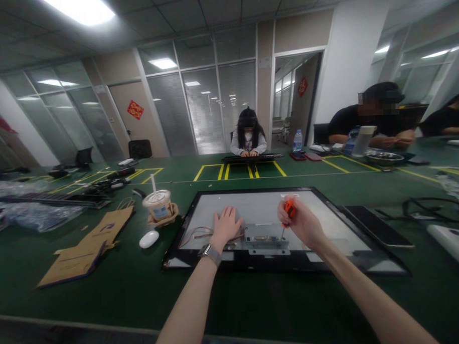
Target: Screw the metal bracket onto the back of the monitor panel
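A monitor panel (328, 208) lies face down on the green table, its grey metal back up. My left hand (226, 225) rests flat on that back, fingers spread, beside thin brown wires (196, 233). My right hand (299, 222) is closed round an orange-handled screwdriver (288, 210). Its tip points down at a small metal bracket with connector ports (267, 241) near the panel's front edge.
An iced drink cup (159, 204), a white mouse (149, 239) and a brown paper bag (87, 242) lie to the left. A dark flat panel (378, 226) and cables (422, 210) sit to the right. Other people work at the far side of the table.
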### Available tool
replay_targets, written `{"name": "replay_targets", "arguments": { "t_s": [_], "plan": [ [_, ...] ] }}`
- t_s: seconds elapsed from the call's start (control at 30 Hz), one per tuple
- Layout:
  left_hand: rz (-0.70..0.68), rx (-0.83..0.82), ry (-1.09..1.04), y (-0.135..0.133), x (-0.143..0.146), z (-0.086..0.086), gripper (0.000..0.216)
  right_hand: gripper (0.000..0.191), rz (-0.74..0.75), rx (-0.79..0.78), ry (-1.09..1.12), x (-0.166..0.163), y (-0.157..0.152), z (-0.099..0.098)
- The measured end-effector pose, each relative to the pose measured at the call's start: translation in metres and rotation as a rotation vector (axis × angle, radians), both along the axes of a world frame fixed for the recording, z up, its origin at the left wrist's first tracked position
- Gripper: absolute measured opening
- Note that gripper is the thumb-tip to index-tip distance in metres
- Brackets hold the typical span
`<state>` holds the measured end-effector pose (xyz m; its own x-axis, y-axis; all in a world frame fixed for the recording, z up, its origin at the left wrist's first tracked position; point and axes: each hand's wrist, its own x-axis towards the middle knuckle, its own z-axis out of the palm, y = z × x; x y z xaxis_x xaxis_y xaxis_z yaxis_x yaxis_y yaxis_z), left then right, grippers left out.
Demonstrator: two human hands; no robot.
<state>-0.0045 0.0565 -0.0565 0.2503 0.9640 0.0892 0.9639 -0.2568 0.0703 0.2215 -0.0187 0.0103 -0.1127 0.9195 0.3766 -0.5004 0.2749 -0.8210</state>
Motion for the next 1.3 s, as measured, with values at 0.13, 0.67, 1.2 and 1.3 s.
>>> {"name": "replay_targets", "arguments": {
  "t_s": [0.13,0.67,1.2,1.3],
  "plan": [
    [-0.003,0.006,0.007,-0.001,0.0,0.0,0.059,0.035,-0.021,-0.002,-0.037,-0.004,-0.001,-0.003],
    [-0.005,0.012,0.002,-0.001,-0.001,0.0,0.06,0.044,-0.015,-0.016,0.036,-0.015,0.001,-0.006],
    [-0.006,0.013,-0.011,-0.001,0.0,0.0,0.058,0.031,0.059,-0.035,0.042,-0.011,-0.005,-0.002],
    [-0.009,0.006,0.006,-0.001,0.0,0.0,0.058,0.027,0.005,-0.043,0.029,-0.008,-0.005,0.003]
  ]
}}
